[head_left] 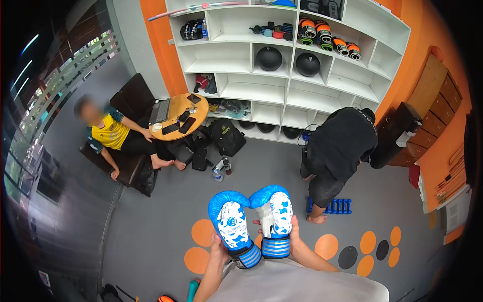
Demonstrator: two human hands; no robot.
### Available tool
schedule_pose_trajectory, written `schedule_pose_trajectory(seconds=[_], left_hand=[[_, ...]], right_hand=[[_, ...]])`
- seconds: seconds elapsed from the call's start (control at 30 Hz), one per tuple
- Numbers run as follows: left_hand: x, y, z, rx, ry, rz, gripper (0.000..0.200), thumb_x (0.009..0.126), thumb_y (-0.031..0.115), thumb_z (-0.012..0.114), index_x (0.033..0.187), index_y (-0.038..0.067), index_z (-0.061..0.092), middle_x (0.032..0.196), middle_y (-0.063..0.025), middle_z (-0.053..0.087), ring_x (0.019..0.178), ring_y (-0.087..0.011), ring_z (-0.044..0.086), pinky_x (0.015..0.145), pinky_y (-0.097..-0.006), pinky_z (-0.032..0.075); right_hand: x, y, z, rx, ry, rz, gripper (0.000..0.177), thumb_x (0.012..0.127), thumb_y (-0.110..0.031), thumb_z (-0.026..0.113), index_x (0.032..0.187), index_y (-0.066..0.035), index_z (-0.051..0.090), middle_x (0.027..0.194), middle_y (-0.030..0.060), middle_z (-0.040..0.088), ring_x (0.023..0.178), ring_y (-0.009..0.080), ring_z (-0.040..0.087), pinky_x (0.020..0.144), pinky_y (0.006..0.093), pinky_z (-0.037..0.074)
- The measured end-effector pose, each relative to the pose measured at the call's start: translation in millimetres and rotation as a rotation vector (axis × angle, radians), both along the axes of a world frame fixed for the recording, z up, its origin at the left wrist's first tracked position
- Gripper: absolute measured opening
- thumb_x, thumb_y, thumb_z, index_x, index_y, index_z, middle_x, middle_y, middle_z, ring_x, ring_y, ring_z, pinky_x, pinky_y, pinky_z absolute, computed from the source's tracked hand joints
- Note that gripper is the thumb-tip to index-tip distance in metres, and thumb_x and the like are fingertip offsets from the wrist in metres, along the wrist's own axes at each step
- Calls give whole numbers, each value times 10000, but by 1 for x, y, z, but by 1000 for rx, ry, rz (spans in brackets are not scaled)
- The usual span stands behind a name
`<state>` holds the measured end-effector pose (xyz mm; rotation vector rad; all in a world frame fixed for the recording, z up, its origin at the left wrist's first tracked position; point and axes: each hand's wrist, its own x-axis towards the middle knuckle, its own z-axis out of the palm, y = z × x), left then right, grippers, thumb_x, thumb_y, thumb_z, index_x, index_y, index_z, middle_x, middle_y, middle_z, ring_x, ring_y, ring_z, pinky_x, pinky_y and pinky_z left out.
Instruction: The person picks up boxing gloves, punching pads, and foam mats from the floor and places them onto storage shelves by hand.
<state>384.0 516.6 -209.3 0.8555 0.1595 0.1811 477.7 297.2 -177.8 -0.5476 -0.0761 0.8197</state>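
Note:
Two blue and white boxing gloves are held up side by side in front of my body, their thumb sides touching near the top. My left hand (218, 248) grips the outer side of one glove (233, 224), near its striped blue cuff. Around the outer side of the other glove (280, 213) is my right hand (295, 230), with some fingertips showing at its inner edge. Both gloves stand upright with their cuffs toward me, over my grey shirt (302, 282).
A seated person (111, 132) is beside a round wooden table (202, 108) at left. Another person (342, 146) bends over near blue dumbbells (341, 206). White shelves (259, 90) line the back. Bottles (218, 175) and a black backpack (227, 137) rest on the floor.

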Motion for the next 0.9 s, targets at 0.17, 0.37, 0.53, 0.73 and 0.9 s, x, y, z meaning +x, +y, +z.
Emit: schedule_pose_trajectory(seconds=[0.17,0.37,0.53,0.73,0.9], left_hand=[[80,2,24,-126,160,-196,907,839,742,412,1421,52,329,1312,-187,522,1141,-339,574,934,-484,497],[195,25,2,-140,400,-327,1098,723,912,130,1309,40,450,1173,-197,592,1093,-350,588,939,-491,483],[288,51,14,-215,41,-372,941,651,597,763,1324,25,439,1227,-153,574,1108,-294,592,975,-448,475],[394,64,25,-162,162,-246,807,636,298,819,1291,-9,462,1157,-165,593,1112,-311,586,952,-441,485],[453,67,-1,-305,15,-377,784,659,231,829,1317,21,456,1245,-141,572,1133,-294,579,981,-429,468]], right_hand=[[66,15,3,171,128,29,1227,619,-922,432,1497,-99,196,1458,270,327,1255,461,438,973,600,425],[177,26,-40,225,125,84,1212,543,-886,575,1423,-88,331,1248,229,534,1096,436,566,930,573,473],[297,55,-24,215,32,179,1175,552,-829,645,1406,-79,349,1240,200,548,1054,368,603,904,510,511],[408,69,4,36,-124,132,1104,641,-831,575,1402,-60,361,1268,170,536,1068,323,606,878,477,533],[465,57,-16,-29,-79,140,1087,669,-733,669,1427,-42,312,1334,182,481,1169,339,545,941,523,495]])
